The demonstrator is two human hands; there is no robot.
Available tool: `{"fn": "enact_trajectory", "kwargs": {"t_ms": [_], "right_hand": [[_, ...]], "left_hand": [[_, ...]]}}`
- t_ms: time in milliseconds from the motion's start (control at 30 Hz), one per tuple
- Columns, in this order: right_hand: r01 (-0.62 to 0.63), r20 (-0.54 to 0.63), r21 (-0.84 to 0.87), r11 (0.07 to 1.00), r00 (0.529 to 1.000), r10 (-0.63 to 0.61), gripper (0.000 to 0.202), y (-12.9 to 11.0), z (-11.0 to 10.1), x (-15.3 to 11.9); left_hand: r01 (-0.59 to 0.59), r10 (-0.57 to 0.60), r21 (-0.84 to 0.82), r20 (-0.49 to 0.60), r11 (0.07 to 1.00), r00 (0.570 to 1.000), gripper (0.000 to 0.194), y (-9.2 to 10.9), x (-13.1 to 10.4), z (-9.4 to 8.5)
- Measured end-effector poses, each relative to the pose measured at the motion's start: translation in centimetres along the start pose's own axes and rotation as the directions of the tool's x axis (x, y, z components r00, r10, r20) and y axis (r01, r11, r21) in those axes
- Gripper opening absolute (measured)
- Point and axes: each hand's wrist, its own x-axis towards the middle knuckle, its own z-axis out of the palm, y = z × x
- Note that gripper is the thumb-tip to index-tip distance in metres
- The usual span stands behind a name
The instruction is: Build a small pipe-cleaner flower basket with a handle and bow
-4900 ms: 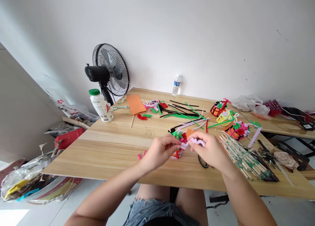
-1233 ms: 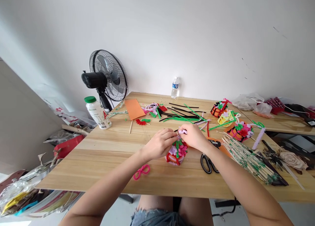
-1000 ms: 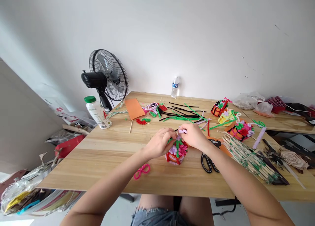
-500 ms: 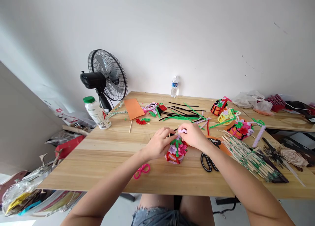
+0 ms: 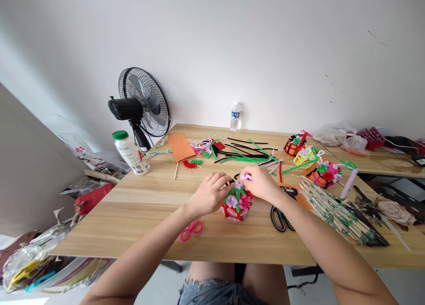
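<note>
A small flower basket made of pipe cleaners (image 5: 236,207) stands on the table in front of me, with red and lilac bands and pink, lilac and green flowers. My left hand (image 5: 210,193) is at its upper left side, fingers bent around the rim; the fingertips are partly hidden. Above the basket's right side, my right hand (image 5: 262,182) pinches a curled lilac pipe cleaner (image 5: 245,177). Close to my left forearm lies a pink pipe-cleaner bow (image 5: 191,230). Black-handled scissors (image 5: 279,218) rest beside my right forearm.
Black and green pipe cleaners (image 5: 245,154) are spread behind my hands. Finished baskets (image 5: 323,174) and a bundle of wrapped sticks (image 5: 338,212) lie to the right. A white bottle (image 5: 131,154), a fan (image 5: 142,101) and orange paper (image 5: 181,146) stand or lie at left.
My left hand has shifted slightly left, and its fingers have spread a little at the basket's top. My right hand has hardly moved and keeps its pinch on the lilac pipe cleaner.
</note>
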Motion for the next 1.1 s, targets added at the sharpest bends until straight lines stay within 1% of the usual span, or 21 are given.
{"fn": "enact_trajectory", "kwargs": {"t_ms": [100,200,333,400,533,633,700,767,867,967,1100], "right_hand": [[-0.001,-0.004,0.013,1.000,1.000,0.001,0.016,0.1,0.1,0.0],[0.005,-0.004,0.019,1.000,1.000,-0.005,0.017,0.1,0.1,0.0],[0.001,-0.005,0.029,1.000,1.000,-0.001,0.018,0.2,0.2,-0.1],[-0.007,-0.002,0.039,0.999,1.000,0.007,0.018,0.2,0.2,-0.1],[-0.009,0.009,0.055,0.998,1.000,0.008,0.019,0.2,0.2,-0.2],[-0.003,0.009,0.063,0.998,1.000,0.002,0.019,0.2,0.2,-0.1],[0.002,0.005,0.057,0.998,1.000,-0.003,0.018,0.1,0.2,-0.1],[0.012,-0.003,0.043,0.999,1.000,-0.012,0.017,0.1,0.2,-0.1],[0.030,-0.017,0.016,0.999,0.999,-0.030,0.015,0.1,0.2,0.0],[0.038,-0.022,0.005,0.999,0.999,-0.038,0.014,0.2,0.2,0.0],[0.043,-0.017,0.010,0.999,0.999,-0.043,0.016,0.2,0.3,0.0]], "left_hand": [[0.028,-0.028,-0.012,-0.033,1.000,0.999,0.025,-0.1,-0.1,0.1],[0.084,-0.087,-0.036,-0.079,0.996,0.993,0.019,-0.3,-0.1,0.3],[0.184,-0.204,-0.120,-0.182,0.976,0.962,0.014,-0.5,0.2,0.6],[0.210,-0.247,-0.183,-0.209,0.960,0.946,0.013,-0.6,0.4,0.6],[0.236,-0.290,-0.260,-0.194,0.936,0.937,0.017,-0.4,0.5,0.4],[0.272,-0.318,-0.250,-0.164,0.929,0.934,0.023,-0.3,0.5,0.2],[0.280,-0.313,-0.216,-0.136,0.935,0.940,0.028,-0.2,0.4,0.2],[0.248,-0.276,-0.214,-0.112,0.945,0.955,0.031,-0.1,0.4,0.2],[0.164,-0.193,-0.273,-0.082,0.948,0.978,0.024,0.2,0.5,0.2],[0.101,-0.123,-0.310,-0.051,0.945,0.991,0.028,0.7,0.7,0.2],[0.076,-0.083,-0.294,-0.014,0.953,0.996,0.029,1.1,1.1,0.1]]}}
